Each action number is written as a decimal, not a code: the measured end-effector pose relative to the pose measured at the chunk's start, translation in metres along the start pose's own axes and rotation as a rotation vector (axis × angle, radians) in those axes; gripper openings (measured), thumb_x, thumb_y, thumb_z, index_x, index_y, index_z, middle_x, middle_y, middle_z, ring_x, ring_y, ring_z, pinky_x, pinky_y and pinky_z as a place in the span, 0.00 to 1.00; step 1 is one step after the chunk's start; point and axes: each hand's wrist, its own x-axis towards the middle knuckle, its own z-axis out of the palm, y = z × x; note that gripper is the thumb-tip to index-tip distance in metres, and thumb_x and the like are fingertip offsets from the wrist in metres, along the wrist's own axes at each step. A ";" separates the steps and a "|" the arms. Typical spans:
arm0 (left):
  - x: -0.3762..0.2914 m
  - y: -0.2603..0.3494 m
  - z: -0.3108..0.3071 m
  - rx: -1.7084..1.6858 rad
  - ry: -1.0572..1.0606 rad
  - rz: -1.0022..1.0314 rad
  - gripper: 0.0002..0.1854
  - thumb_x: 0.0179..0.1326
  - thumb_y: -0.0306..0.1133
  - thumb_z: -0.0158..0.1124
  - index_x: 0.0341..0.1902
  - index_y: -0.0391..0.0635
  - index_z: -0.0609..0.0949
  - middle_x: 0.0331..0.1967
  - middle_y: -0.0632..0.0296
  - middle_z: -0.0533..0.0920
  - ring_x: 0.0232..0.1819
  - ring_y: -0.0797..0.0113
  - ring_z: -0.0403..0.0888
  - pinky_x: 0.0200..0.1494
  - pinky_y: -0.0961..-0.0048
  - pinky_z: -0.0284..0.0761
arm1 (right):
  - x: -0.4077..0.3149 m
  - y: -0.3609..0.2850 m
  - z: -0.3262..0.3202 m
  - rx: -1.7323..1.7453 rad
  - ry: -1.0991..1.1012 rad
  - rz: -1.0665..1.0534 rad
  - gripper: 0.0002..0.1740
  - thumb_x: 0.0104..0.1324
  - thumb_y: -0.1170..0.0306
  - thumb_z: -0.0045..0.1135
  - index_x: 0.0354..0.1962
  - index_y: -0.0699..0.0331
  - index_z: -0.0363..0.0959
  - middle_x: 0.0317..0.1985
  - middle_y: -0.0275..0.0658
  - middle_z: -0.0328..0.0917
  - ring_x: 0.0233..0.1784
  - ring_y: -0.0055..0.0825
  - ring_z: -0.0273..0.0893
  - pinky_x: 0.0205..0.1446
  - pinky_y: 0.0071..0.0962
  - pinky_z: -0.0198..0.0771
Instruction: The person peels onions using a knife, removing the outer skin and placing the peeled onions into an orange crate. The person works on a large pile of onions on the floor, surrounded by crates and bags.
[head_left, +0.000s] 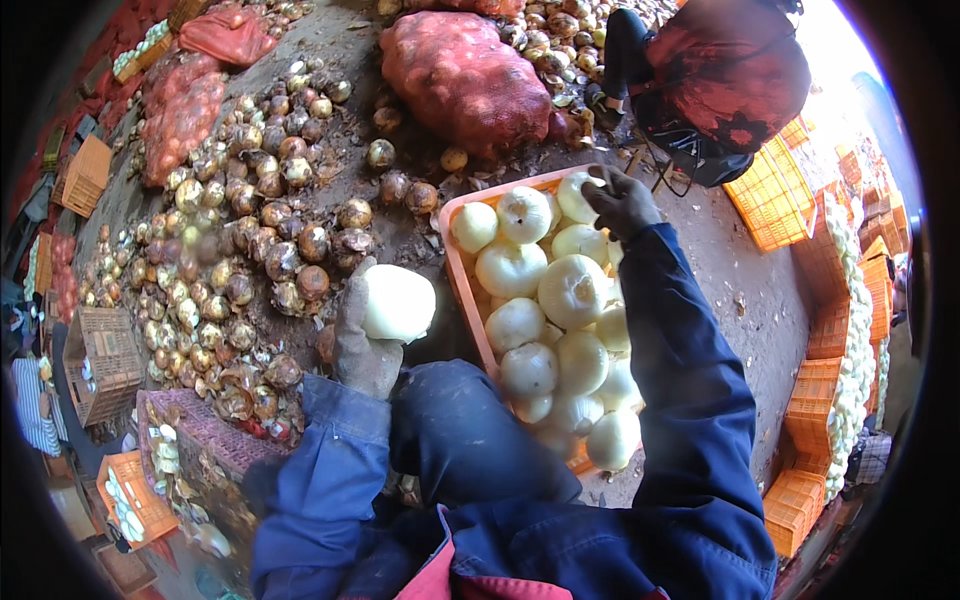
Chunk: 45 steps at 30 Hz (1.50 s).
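A peeled white onion (399, 304) rests in my gloved left hand (361, 341), held above my knee to the left of an orange plastic crate (466, 304). The crate is heaped with peeled onions, among them a large one (574, 291) near the middle. My right hand (626, 201), in a dark, soiled glove, is over the crate's far right corner, its fingertips at a peeled onion (579, 196). Whether they grip that onion is not clear. Part of the crate's right side is hidden by my right sleeve.
Unpeeled onions (259, 195) lie in a wide heap on the ground at left. Beyond the crate is a full red mesh sack (465, 82). Another person (720, 75) sits at upper right near a yellow-orange crate (772, 191). Stacked orange crates (814, 397) of peeled onions line the right.
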 end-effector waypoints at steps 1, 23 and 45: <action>0.001 0.005 0.011 0.055 -0.033 0.038 0.33 0.66 0.56 0.60 0.69 0.52 0.72 0.58 0.60 0.79 0.57 0.58 0.79 0.51 0.52 0.80 | -0.008 0.000 -0.013 0.007 0.019 0.002 0.30 0.65 0.55 0.65 0.61 0.60 0.72 0.29 0.32 0.78 0.21 0.18 0.74 0.19 0.22 0.63; 0.101 -0.083 0.165 1.549 -0.827 0.706 0.34 0.56 0.48 0.66 0.66 0.50 0.75 0.64 0.46 0.73 0.67 0.47 0.69 0.71 0.57 0.63 | -0.027 0.041 -0.057 0.161 0.016 0.012 0.22 0.68 0.56 0.61 0.54 0.57 0.78 0.26 0.28 0.77 0.19 0.15 0.73 0.18 0.19 0.63; 0.012 0.054 -0.022 0.955 -0.196 0.369 0.30 0.67 0.34 0.64 0.70 0.37 0.69 0.68 0.42 0.70 0.68 0.54 0.71 0.73 0.61 0.65 | -0.109 0.035 -0.106 0.807 0.172 0.067 0.24 0.71 0.54 0.54 0.56 0.61 0.74 0.35 0.36 0.77 0.24 0.17 0.68 0.22 0.18 0.62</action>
